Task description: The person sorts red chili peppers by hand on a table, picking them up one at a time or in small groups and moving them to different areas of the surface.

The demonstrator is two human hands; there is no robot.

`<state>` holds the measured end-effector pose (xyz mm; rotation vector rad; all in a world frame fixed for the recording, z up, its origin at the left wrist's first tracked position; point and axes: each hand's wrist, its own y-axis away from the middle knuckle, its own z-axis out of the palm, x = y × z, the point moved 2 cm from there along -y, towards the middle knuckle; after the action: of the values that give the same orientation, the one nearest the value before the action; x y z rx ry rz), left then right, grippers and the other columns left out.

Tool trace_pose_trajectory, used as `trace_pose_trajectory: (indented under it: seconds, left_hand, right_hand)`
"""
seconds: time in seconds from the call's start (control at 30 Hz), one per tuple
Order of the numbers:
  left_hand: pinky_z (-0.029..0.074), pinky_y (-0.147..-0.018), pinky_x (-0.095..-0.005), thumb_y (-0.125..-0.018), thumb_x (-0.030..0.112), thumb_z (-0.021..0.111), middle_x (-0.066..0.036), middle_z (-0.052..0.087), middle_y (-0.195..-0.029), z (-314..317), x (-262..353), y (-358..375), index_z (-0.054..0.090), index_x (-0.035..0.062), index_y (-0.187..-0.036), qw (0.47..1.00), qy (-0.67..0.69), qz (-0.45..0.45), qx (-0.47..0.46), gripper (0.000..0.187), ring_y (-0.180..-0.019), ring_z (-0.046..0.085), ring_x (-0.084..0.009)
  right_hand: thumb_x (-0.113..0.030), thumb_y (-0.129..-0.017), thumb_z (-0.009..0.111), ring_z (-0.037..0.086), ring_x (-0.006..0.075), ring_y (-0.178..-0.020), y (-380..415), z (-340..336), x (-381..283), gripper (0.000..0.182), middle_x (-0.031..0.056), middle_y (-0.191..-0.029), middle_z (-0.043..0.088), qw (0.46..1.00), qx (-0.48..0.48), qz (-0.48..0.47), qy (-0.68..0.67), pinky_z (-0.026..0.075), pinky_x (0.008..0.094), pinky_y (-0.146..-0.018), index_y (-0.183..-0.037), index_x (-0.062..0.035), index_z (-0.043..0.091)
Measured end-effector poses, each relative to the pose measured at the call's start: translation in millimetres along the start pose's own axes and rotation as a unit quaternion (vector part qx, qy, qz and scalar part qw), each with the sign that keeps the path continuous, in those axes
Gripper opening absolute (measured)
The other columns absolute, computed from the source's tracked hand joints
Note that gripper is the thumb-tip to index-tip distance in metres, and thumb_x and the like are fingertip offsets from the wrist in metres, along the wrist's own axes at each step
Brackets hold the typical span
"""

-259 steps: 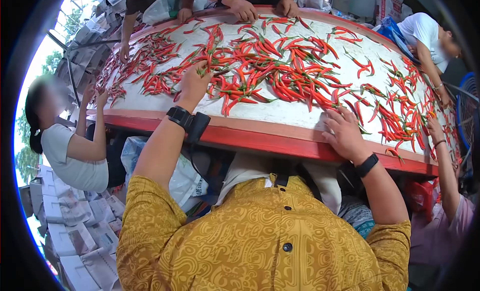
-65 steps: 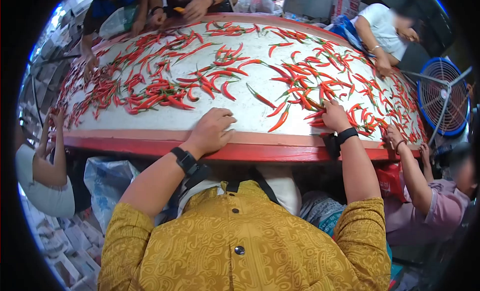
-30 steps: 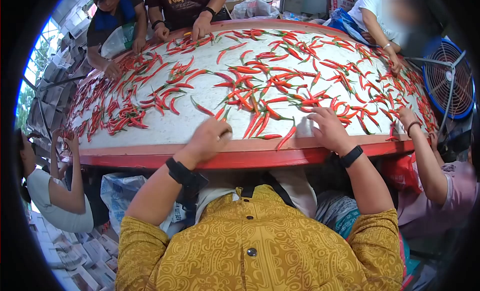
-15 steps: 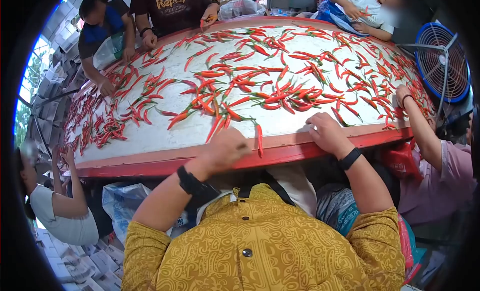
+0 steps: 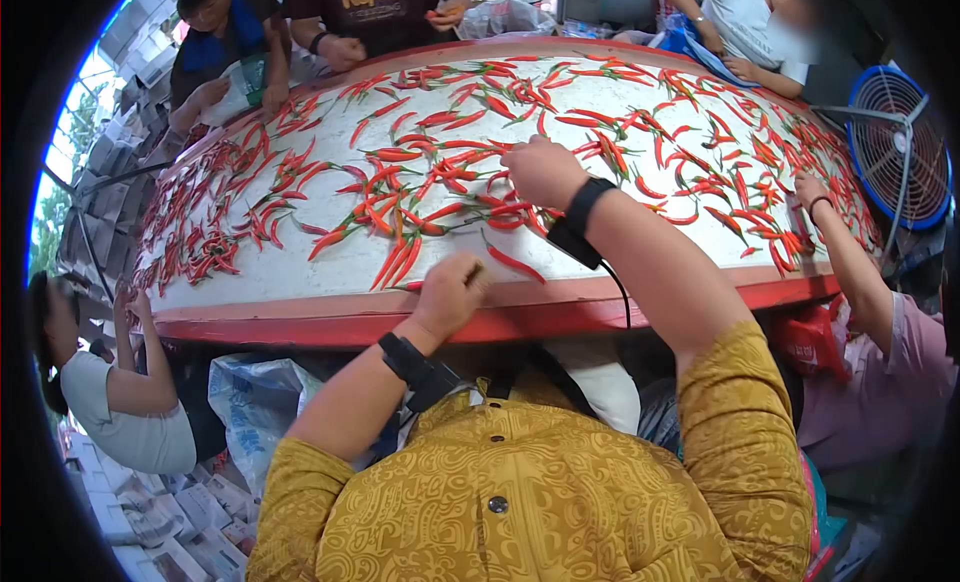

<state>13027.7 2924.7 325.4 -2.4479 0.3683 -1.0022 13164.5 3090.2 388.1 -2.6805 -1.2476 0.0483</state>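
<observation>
Red chili peppers (image 5: 380, 154) with green stems lie scattered over a white tabletop with a red rim (image 5: 300, 328). My left hand (image 5: 450, 294) is above the near edge, its fingers curled; whatever is between them is too small to make out. Just beyond it, a small group of peppers (image 5: 400, 262) points toward me. My right hand (image 5: 545, 174) reaches over the middle of the peppers, and its fingertips are hidden behind the hand. A single curved pepper (image 5: 515, 261) lies on the white surface between my two hands.
Several people are around the table; one person's hand (image 5: 811, 190) reaches over peppers at the right. A blue-rimmed fan (image 5: 900, 147) stands at the far right. White plastic bags (image 5: 255, 407) are below the table at the left, a red bag (image 5: 812, 340) at the right.
My right hand has moved forward and left over the peppers. My left hand has shifted slightly toward me. The long pepper near the rim now lies at a slant. Across the table, a person's hand has drawn back.
</observation>
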Motion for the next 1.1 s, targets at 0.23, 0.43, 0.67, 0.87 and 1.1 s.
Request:
trace_pose_trajectory:
  seconds: [0.23, 0.43, 0.67, 0.87, 1.1]
  left_hand:
    - [0.04, -0.055, -0.031, -0.079, 0.014, 0.071, -0.009, 0.052, -0.066, 28.4, 18.7, -10.0, 0.061, 0.0014, -0.079, 0.996, 0.067, -0.037, 0.051, 0.016, -0.057, 0.047, -0.0192]
    - [0.047, -0.063, -0.0335, -0.088, 0.016, 0.063, -0.014, 0.062, -0.08, 48.0, 24.4, -20.5, 0.065, 0.0015, -0.095, 0.987, 0.093, -0.066, 0.117, 0.017, -0.068, 0.059, -0.0269]
    - [0.039, -0.059, -0.0202, -0.096, 0.027, 0.053, 0.004, 0.053, -0.075, 82.7, 74.8, -22.5, 0.063, 0.0038, -0.098, 0.744, 0.594, -0.265, 0.152, 0.025, -0.063, 0.045, -0.0047]
    - [0.043, -0.06, -0.0196, -0.092, 0.023, 0.058, -0.001, 0.057, -0.084, 16.0, 82.5, 29.3, 0.061, 0.0025, -0.092, 0.798, 0.467, -0.346, 0.161, 0.02, -0.068, 0.053, -0.0069]
    - [0.047, -0.064, -0.0335, -0.08, 0.023, 0.064, -0.015, 0.062, -0.073, -153.7, 24.0, 173.8, 0.064, -0.0003, -0.08, 0.852, -0.277, -0.435, -0.092, 0.024, -0.065, 0.058, -0.0261]
  right_hand:
    - [-0.015, -0.085, 0.055, 0.057, 0.0254, -0.109, -31.9, 35.2, 6.3, 0.025, 0.009, -0.109, 0.065, 0.996, -0.062, 0.052, 0.046, 0.048, 0.0403, -0.088, -0.107, -0.0093, 0.066]
    - [-0.017, -0.085, 0.056, 0.063, 0.0298, -0.077, 9.5, -8.5, 23.9, 0.01, 0.0101, -0.081, 0.065, 0.98, 0.196, -0.002, -0.03, 0.047, 0.0413, -0.068, -0.085, -0.0072, 0.059]
    - [-0.015, -0.079, 0.065, 0.062, 0.0324, -0.066, 121.8, -27.6, -13.2, 0.015, 0.0147, -0.072, 0.062, 0.912, 0.14, -0.053, -0.382, 0.049, 0.04, -0.06, -0.083, -0.0024, 0.057]
    - [-0.015, -0.082, 0.065, 0.063, 0.0274, -0.074, 185.5, -44.8, 23.1, 0.018, 0.0149, -0.08, 0.063, 0.889, 0.045, -0.103, -0.444, 0.05, 0.0347, -0.067, -0.091, -0.0005, 0.061]
    - [-0.018, -0.079, 0.064, 0.062, 0.0312, -0.077, 249.1, -27.0, 128.0, 0.021, 0.0154, -0.086, 0.064, 0.969, -0.14, 0.015, -0.204, 0.05, 0.0391, -0.072, -0.094, -0.0021, 0.065]
